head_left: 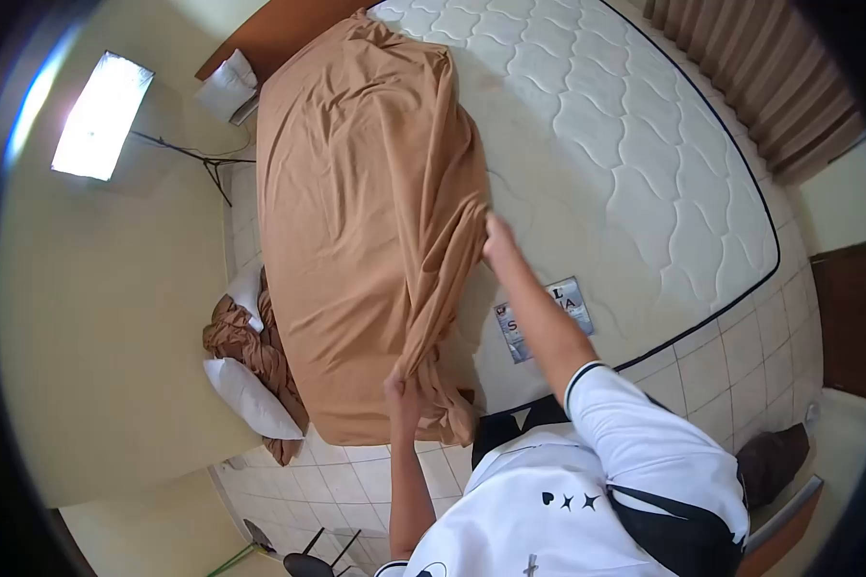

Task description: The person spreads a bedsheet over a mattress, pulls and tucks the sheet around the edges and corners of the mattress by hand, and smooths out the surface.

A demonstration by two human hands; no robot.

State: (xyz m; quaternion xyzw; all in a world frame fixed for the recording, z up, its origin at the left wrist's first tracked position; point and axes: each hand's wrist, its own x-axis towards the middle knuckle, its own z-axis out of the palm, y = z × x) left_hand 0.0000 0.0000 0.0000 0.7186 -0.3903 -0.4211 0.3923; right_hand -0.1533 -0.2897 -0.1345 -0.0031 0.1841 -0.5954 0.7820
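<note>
A brown bed sheet (346, 212) covers the left part of a white quilted mattress (645, 163); its gathered edge runs down the middle of the bed. My right hand (496, 238) grips that edge about halfway along. Lower down, close to the foot of the bed, my left hand (402, 392) is closed on the same edge. Between the two hands the cloth hangs in long folds. Under my right forearm a silver label (574, 306) with dark lettering shows on the bare mattress, partly hidden by the arm.
White pillows (252, 398) and crumpled brown cloth (233, 329) lie on the tiled floor left of the bed. A lit softbox lamp (103, 115) stands on a tripod at upper left. Brown curtains (760, 77) hang at right. A dark stool (308, 564) stands at bottom left.
</note>
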